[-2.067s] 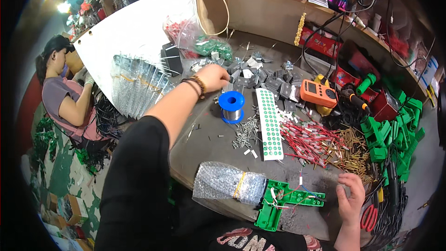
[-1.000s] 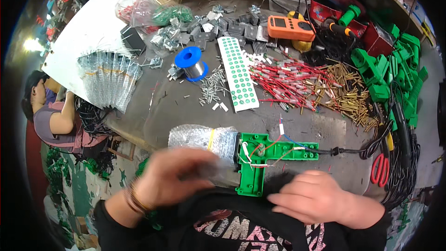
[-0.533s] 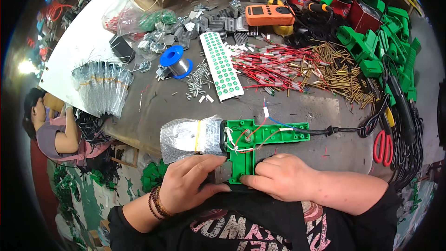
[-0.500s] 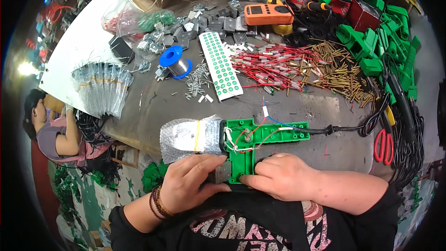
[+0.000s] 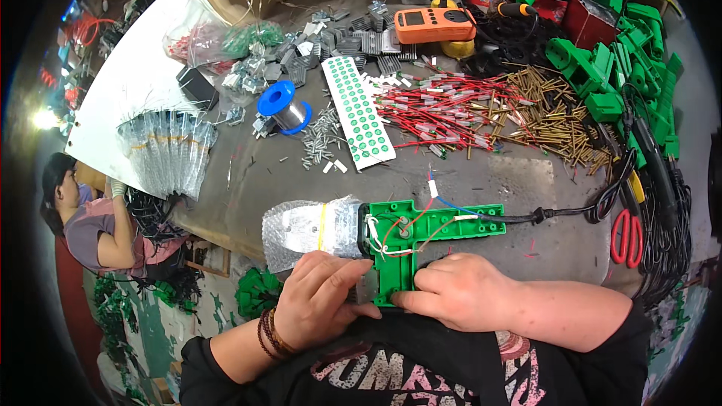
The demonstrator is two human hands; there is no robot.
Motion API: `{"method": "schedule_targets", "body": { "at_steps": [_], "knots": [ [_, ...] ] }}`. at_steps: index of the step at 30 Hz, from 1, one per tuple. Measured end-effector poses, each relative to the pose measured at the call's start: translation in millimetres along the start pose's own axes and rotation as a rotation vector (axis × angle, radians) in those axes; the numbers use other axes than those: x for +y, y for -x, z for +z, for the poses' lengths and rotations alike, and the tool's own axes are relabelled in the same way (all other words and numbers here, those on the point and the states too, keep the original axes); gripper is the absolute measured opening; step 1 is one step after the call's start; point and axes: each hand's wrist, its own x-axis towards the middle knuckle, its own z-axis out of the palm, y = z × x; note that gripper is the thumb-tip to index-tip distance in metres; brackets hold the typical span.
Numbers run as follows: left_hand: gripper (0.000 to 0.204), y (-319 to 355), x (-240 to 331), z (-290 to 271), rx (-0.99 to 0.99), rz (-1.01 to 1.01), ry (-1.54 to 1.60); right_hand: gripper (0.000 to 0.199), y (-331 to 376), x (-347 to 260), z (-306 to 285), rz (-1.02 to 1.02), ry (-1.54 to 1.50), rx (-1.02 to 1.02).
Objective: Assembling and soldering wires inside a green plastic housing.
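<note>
At the near edge of the table, the left hand and right hand meet at the lower stem of a green T-shaped plastic housing, their fingers curled narrow and pressed against it. Red, white and blue wires cross its open face, and a black cable runs off right. A bubble-wrap bundle touches its left end. Farther off lie a strip of green round stickers, a blue solder spool and red wires.
</note>
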Motion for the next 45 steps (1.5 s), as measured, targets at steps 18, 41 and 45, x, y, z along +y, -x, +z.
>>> {"method": "schedule_targets", "body": {
  "at_steps": [18,41,45],
  "knots": [
    [0.063,-7,-8,-12,-0.120,0.028,-0.085,0.028,0,7,5,-0.036,-0.011,0.043],
    [0.062,-8,-16,-2,-0.093,0.102,-0.016,0.011,-4,5,-1,-0.002,-0.026,-0.007],
    [0.066,-8,-12,1,-0.110,0.088,-0.013,0.010,-4,4,-1,-0.008,-0.009,-0.005]
  ]
}}
